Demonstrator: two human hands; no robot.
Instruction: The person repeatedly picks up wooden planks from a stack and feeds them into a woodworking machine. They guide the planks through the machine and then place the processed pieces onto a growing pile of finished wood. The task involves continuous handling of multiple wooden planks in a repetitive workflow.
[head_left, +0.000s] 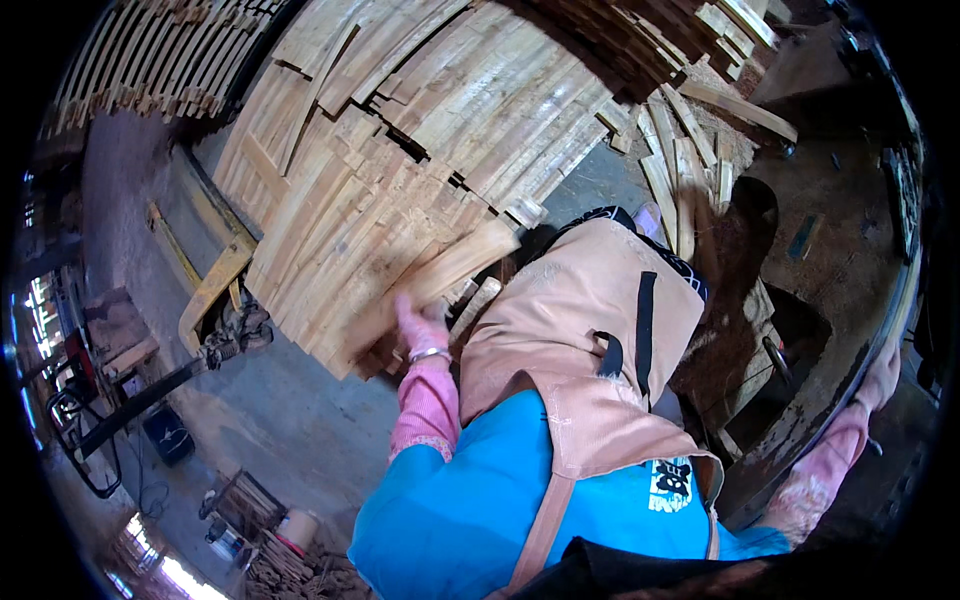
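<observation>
My left hand (420,326), in a pink glove and sleeve with a metal bangle, grips the near end of a few pale wooden slats (455,268). The slats are blurred and lie against the lower corner of a big stack of slats (380,170) on a pallet. My right hand (884,374), also in pink, reaches far to the right and rests on the rim of a dark, rusty machine table (840,270). Whether its fingers are closed is not clear. A tan apron over a blue shirt fills the middle of the view.
A yellow pallet jack (208,292) sits under the stack's left side, its handle (110,425) reaching toward a blue bucket (167,434). Loose slats (680,165) lie on the machine table's far end. More stacked wood (150,50) stands at the upper left.
</observation>
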